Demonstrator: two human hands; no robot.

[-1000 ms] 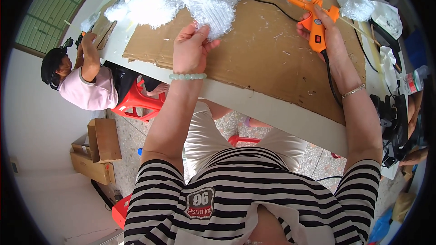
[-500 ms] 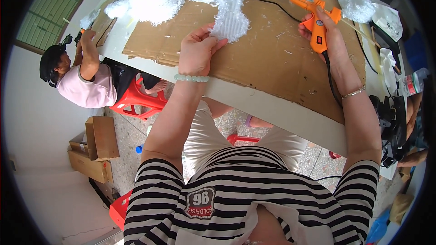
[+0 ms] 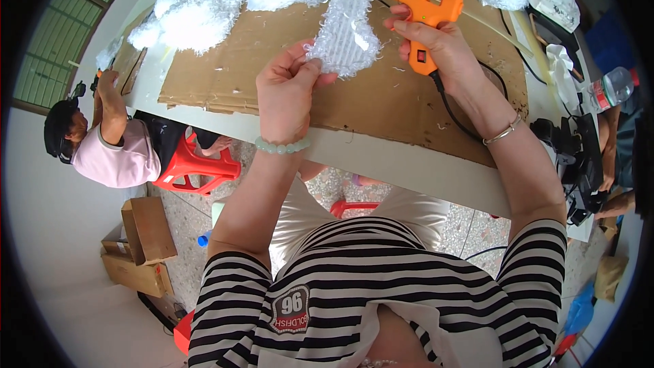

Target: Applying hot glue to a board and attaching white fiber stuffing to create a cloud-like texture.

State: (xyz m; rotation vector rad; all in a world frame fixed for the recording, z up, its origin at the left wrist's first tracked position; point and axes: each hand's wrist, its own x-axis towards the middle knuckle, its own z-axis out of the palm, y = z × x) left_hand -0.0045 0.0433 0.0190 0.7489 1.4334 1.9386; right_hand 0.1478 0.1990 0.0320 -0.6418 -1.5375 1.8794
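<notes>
My left hand (image 3: pixel 286 92) pinches the lower edge of a white fluffy mesh piece (image 3: pixel 344 31) and holds it up above the brown cardboard sheet (image 3: pixel 381 95). A pale green bead bracelet sits on that wrist. My right hand (image 3: pixel 436 44) grips an orange glue gun (image 3: pixel 415 3) by its handle, right beside the mesh piece, with the nozzle pointing left. The gun's black cord (image 3: pixel 453 112) trails down over the cardboard.
A heap of white fluffy material (image 3: pixel 218 0) lies at the back of the table (image 3: pixel 409 167). Another person in a pink top (image 3: pixel 112 153) sits at the left by a red plastic stool (image 3: pixel 194 163). Cardboard boxes (image 3: pixel 139 245) stand on the floor. A water bottle (image 3: pixel 613 85) and black equipment (image 3: pixel 579 157) are at the right.
My left hand has lifted the white mesh piece off the pile toward me. My right hand has brought the glue gun in from the right, close to the piece.
</notes>
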